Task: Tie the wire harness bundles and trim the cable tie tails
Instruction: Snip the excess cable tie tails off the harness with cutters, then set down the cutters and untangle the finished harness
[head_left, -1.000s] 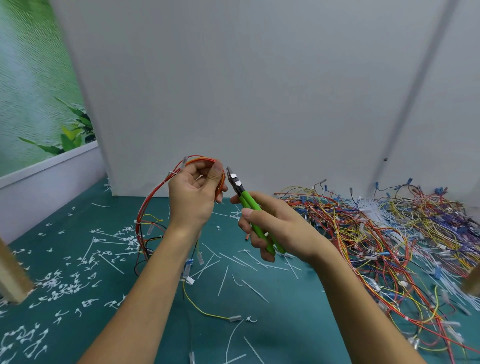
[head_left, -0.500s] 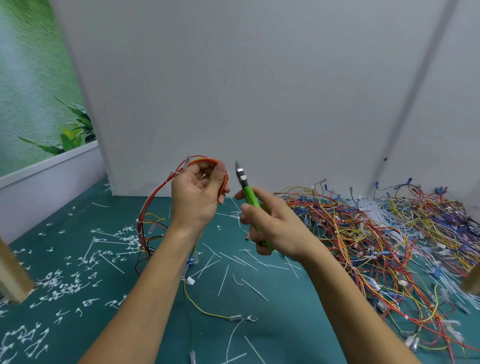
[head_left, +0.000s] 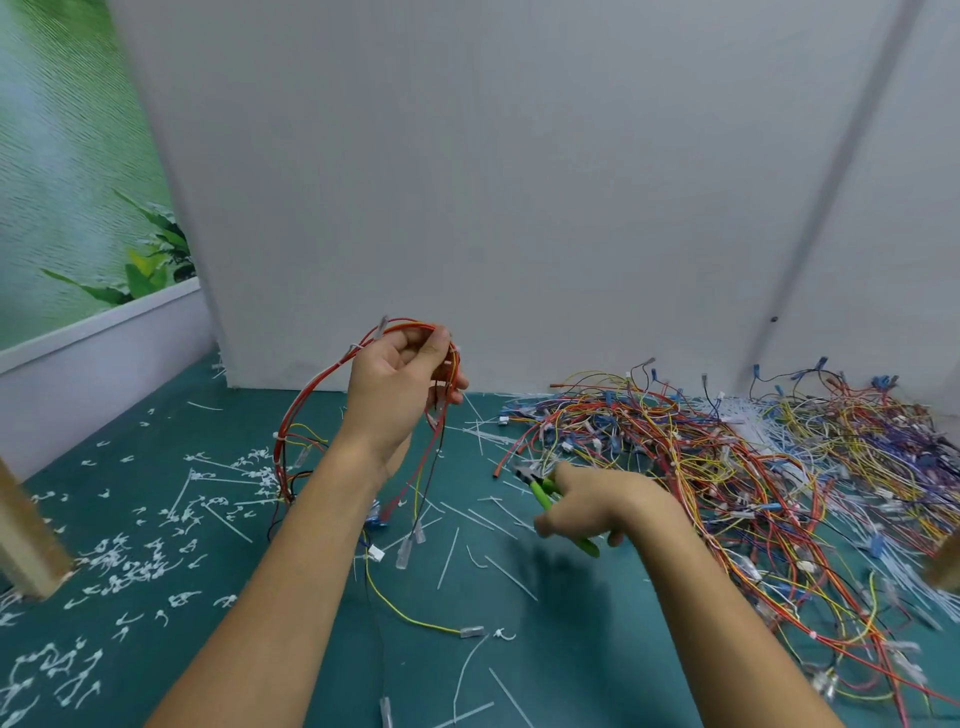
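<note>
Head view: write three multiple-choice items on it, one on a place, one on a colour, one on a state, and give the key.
1. Where does the loose wire pile lie?
A. Near left
B. Far right, along the white wall
C. Middle foreground

2. What colour are the handles of the cutters?
A. Red
B. Green
C. Blue

3. What is the left hand doing?
A. Lying flat
B. Gripping the wire harness bundle
C. Hanging idle

Key:
1 B: the tangle spreads beside the wall, beyond the right hand.
2 B: green handles show in the right hand's grip.
3 B: it clasps the red-orange loop, raised above the teal mat.
</note>
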